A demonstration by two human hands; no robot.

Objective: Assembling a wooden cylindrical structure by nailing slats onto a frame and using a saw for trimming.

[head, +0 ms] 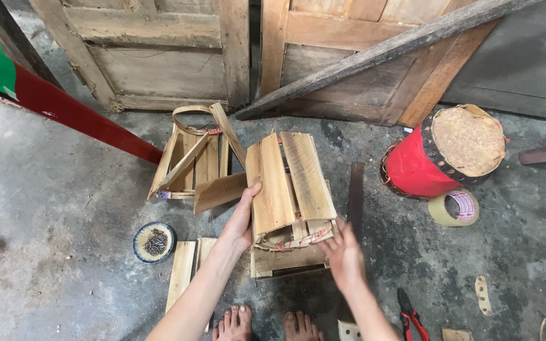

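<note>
Head view: a concrete floor (58, 189) is seen from above, with two bare feet (266, 323) at the near edge. A small wooden frame of slats (289, 189) stands at the centre of the scene, just beyond the feet, tilted toward the far side. A woven band (298, 239) is wrapped around its near end.

The left hand (242, 221) is placed on the left edge of the wooden frame, thumb laid over the top slat and fingers curled behind it; the frame is gripped there. The right hand (344, 252) is set at the near right corner of the frame, fingers spread and touching the woven band. Whether this hand is closed on anything cannot be told.

To the left of the frame, a second slat assembly (191, 161) with a curved strip (188, 112) lies on the floor, a loose board (219, 191) touching it. Near left, a small dish of nails (153, 242) is set beside two flat planks (184, 268). A saw (356, 196) lies just right of the frame. Farther right, a red drum (447, 151) is lying on its side, with a roll of tape (454, 207) near it. Red-handled pliers (411, 314) are found at the near right. Wooden doors (159, 50) and a slanted beam (374, 53) are leaned at the far side.
</note>
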